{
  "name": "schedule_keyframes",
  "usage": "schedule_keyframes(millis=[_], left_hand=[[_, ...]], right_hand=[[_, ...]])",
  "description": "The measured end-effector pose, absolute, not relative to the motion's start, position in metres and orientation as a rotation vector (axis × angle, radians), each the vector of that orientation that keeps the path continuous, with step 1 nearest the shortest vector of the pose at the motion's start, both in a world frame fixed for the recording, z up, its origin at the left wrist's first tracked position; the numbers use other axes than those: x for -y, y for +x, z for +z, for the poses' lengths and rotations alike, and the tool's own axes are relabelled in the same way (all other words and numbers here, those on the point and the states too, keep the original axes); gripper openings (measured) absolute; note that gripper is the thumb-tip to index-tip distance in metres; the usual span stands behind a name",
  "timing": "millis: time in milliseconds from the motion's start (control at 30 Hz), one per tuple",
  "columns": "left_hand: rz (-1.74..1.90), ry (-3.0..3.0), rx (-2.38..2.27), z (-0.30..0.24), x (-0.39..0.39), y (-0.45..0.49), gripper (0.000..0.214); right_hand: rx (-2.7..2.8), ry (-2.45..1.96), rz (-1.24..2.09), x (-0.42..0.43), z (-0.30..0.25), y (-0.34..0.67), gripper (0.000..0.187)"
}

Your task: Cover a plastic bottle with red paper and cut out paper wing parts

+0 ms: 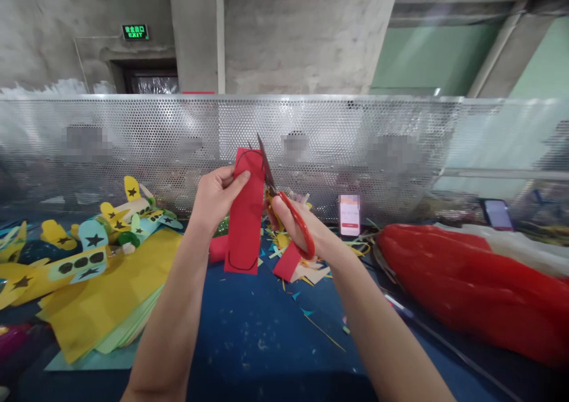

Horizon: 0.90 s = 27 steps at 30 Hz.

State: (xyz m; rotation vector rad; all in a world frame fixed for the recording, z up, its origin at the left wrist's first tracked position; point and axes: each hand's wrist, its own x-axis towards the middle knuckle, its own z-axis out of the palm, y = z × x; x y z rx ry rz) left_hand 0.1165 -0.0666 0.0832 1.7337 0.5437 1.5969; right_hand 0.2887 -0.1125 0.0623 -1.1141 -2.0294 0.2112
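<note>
My left hand (221,193) pinches the left edge of a red paper strip (245,224), thumb in front, holding it upright above the table. Rounded black outlines are drawn at the strip's top and bottom ends. My right hand (291,218) grips scissors (303,230) with red-orange handles. Their metal blades point up and stand apart, at the strip's upper right edge and corner. One blade is partly behind the paper. Whether the blades touch the paper is hard to tell. Most fingers of my right hand are hidden behind the handles.
Yellow, green and blue paper sheets (120,283) lie at left, beside paper airplanes (75,265) with black stars. Paper scraps (311,268) litter the blue table (249,337) centrally. A lit phone (349,215) leans against the perforated metal screen (178,123). A red plastic bag (466,283) lies right.
</note>
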Motion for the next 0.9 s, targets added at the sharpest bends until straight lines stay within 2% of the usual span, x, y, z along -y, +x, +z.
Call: schedule_keyframes(millis=[533, 900], left_hand=[[1.601, 1.756, -0.537, 0.0833, 0.0723, 0.1176, 0.028], [1.539, 1.701, -0.444, 0.0836, 0.0758, 0.1197, 0.024]], right_hand=[[1.936, -1.112, 0.2, 0.1066, 0.0618, 0.2846, 0.058], [1.84, -1.153, 0.177, 0.1059, 0.0609, 0.2799, 0.058]])
